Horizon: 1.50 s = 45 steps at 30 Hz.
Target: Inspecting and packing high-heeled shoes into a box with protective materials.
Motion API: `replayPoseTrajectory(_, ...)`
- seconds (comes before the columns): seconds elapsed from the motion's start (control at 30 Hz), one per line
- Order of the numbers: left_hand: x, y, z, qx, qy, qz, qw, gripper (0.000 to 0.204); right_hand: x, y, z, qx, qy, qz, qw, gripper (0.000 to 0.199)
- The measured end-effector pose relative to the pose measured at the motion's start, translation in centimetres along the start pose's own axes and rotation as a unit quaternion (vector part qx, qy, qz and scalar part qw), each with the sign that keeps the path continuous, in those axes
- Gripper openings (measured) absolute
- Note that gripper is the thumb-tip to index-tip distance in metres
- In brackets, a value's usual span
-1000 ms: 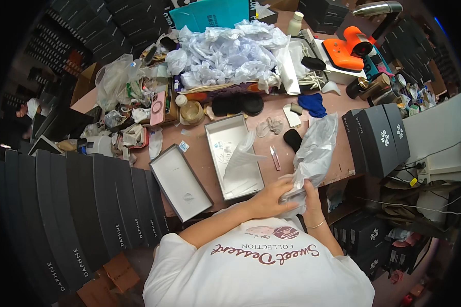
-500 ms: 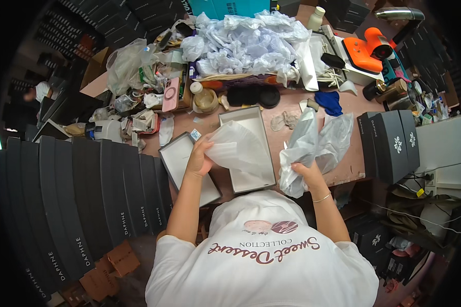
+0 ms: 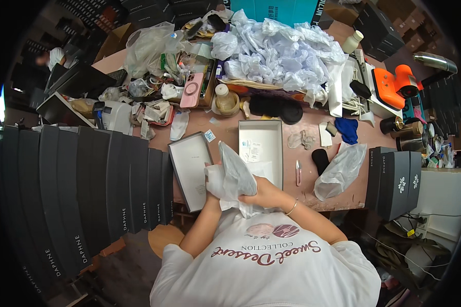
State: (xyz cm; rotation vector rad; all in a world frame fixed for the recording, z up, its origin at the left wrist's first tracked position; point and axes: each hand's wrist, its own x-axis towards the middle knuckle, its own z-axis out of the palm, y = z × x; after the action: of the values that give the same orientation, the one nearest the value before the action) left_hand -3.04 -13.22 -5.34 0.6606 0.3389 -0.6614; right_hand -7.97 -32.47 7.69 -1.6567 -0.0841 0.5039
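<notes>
In front of my chest, a grey-white bundle (image 3: 235, 169) in a thin plastic bag stands tilted between my hands; what lies inside is hidden. My right hand (image 3: 264, 193) grips its near right side. White tissue paper (image 3: 216, 182) is gathered at its left, where my left hand (image 3: 210, 193), mostly covered by it, closes around the paper and bundle. Just beyond lies an open grey shoebox (image 3: 277, 148) with a white inside, holding printed slips and tissue. Left of it is the box lid (image 3: 187, 171), white side up. A second bagged bundle (image 3: 343, 171) rests at the right.
A small knife (image 3: 298, 173) and a black object (image 3: 320, 161) lie between box and second bundle. Dark shoeboxes stand in a row (image 3: 97, 199) at left and a group (image 3: 394, 176) at right. Crumpled tissue (image 3: 281, 53) is heaped at the back, beside an orange device (image 3: 394, 84).
My right hand has carried its bundle leftward to my left hand, meeting the tissue paper, which has come nearer my chest. The knife and black object now show on the table.
</notes>
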Motion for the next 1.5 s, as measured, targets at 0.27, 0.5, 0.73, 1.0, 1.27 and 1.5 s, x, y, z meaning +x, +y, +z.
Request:
replayPoseTrajectory(0.27,-7.5,5.5,3.4,0.179,-0.028,-0.119,0.976,0.048,1.3,0.8,0.8,-0.039,0.039,-0.099,0.994,0.063)
replayPoseTrajectory(0.5,-7.4,5.6,8.6,0.076,0.056,0.172,0.981,0.031,-3.3,-0.4,-3.3,0.083,0.098,0.004,0.992,0.057)
replayPoseTrajectory(0.73,-7.8,1.5,7.6,0.216,-0.015,0.181,0.959,0.040,-6.1,0.1,-2.9,0.445,0.154,0.074,0.879,0.052)
replayPoseTrajectory(1.0,-9.5,0.5,8.1,0.477,-0.154,0.248,0.829,0.039,-3.4,-0.7,0.8,0.426,0.154,0.108,0.885,0.063)
replayPoseTrajectory(1.27,-10.3,0.0,5.8,0.350,-0.062,0.151,0.922,0.033,-3.6,0.3,0.9,0.338,0.191,0.077,0.918,0.042)
replayPoseTrajectory(1.5,-9.9,0.0,6.6,0.428,-0.130,0.090,0.890,0.041,-3.2,0.2,-0.2,0.292,0.167,0.104,0.936,0.051)
